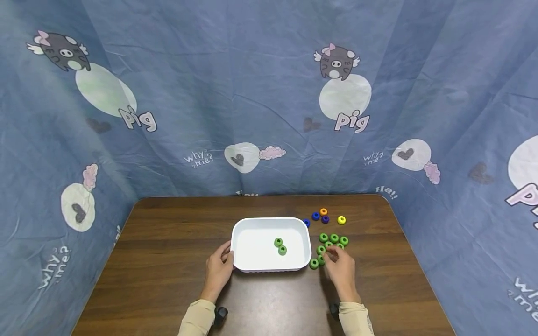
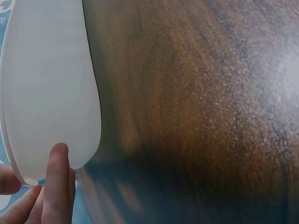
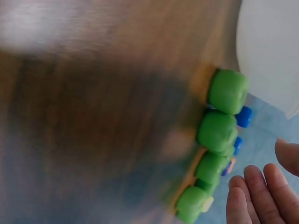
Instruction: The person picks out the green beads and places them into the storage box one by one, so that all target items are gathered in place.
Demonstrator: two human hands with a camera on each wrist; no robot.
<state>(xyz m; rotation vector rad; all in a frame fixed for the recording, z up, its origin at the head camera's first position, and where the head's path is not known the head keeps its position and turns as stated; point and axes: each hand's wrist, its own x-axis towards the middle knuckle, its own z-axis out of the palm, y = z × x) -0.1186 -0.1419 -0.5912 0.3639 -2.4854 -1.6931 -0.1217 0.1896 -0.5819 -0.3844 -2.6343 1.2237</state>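
My left hand (image 1: 219, 266) grips the left end of a white rectangular tray (image 1: 252, 268), thumb at the rim and fingers against the outer wall. In the left wrist view one finger (image 2: 58, 182) lies straight along the wall. Two green beads (image 1: 282, 250) with holes sit inside the tray. Right of it, several more green beads (image 1: 314, 263) lie in a cluster on the table. My right hand (image 1: 341, 270) is over the near side of this cluster, hiding part of it. In the right wrist view its fingers and thumb stand apart with nothing visible between them.
Behind the green cluster lie blue beads (image 1: 315, 216), an orange bead (image 1: 323, 212) and a yellow bead (image 1: 342, 220). The brown wooden table (image 1: 168, 242) ends at a blue printed curtain (image 1: 269, 93) at the back and sides.
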